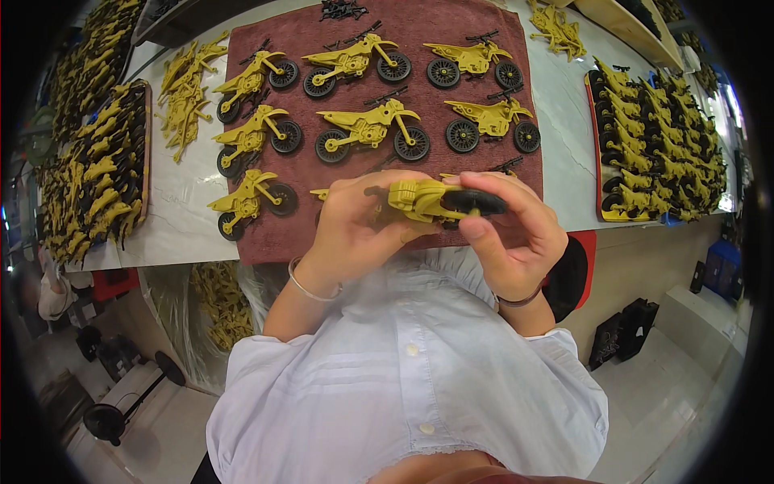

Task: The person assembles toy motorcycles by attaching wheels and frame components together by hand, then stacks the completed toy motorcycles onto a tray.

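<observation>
Above the near edge of a dark red cloth point(419, 95), a yellow toy motorcycle point(414, 198) is held between my two hands. My left hand point(361, 222) is closed round its yellow body. At the other end, my right hand point(522, 234) pinches the black front wheel point(477, 201) between thumb and fingers. Several more yellow toy motorcycles with black wheels and handlebars lie on the cloth in rows, such as one at the centre point(367, 127). My hands partly cover the nearest row.
Loose yellow parts point(189, 93) are heaped left of the cloth, with another pile point(556, 31) at the far right. A tray of toy motorcycles point(597, 145) stands on the right, and a crowded tray point(148, 153) on the left. Small black parts point(344, 10) lie at the far edge.
</observation>
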The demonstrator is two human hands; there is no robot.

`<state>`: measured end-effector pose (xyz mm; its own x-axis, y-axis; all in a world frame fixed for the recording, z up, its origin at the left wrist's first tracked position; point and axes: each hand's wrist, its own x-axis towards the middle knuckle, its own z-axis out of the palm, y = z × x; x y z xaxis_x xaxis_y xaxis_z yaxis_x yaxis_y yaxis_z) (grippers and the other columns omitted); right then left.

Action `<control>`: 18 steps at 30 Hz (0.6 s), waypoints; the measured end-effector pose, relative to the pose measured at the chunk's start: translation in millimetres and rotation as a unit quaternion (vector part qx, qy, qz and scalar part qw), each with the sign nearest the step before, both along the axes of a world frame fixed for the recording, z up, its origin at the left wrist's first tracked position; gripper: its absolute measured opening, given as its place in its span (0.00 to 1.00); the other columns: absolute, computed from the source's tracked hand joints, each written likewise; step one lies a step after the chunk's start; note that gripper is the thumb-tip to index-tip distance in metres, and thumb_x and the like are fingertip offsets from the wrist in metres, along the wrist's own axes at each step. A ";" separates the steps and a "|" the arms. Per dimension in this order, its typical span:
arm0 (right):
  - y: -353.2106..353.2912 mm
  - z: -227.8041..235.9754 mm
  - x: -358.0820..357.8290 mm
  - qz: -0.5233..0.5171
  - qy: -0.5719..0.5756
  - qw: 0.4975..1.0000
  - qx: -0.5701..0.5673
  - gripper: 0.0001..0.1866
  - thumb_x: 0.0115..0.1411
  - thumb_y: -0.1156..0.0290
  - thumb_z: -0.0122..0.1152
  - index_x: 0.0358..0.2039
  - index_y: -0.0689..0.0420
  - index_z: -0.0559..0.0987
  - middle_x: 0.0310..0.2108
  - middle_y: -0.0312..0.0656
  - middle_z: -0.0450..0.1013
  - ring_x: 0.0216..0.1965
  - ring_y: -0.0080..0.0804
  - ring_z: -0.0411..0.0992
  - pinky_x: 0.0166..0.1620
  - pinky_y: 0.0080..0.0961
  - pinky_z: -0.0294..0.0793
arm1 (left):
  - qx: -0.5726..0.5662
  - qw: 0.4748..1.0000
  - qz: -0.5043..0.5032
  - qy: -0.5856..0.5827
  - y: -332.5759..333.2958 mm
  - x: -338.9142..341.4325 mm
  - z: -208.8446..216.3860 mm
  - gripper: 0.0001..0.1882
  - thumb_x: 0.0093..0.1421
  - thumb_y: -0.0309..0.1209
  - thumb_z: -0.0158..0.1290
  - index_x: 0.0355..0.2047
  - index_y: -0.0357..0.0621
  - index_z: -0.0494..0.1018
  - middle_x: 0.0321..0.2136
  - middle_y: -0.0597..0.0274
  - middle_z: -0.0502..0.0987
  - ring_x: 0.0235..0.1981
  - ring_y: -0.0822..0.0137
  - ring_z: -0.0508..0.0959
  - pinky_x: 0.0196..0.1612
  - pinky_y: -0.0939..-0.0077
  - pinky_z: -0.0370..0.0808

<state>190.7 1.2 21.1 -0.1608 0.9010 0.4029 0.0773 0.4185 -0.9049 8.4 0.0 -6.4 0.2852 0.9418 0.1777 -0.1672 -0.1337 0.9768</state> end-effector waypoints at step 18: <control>1.8 -13.0 -8.3 0.054 -0.034 0.997 -0.042 0.21 0.45 0.73 0.71 0.40 0.66 0.77 0.38 0.46 0.76 0.34 0.32 0.75 0.38 0.23 0.73 | -0.084 0.974 -0.042 -0.208 -5.1 -3.9 -20.0 0.21 0.51 0.14 0.56 0.48 0.31 0.69 0.40 0.55 0.76 0.39 0.69 0.77 0.44 0.73 0.75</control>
<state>182.4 3.0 8.1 -0.2830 0.9068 0.3125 0.0984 0.3515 -0.9310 4.5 -5.2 -26.5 0.2982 0.9442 0.1401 -0.5566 0.0528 0.8291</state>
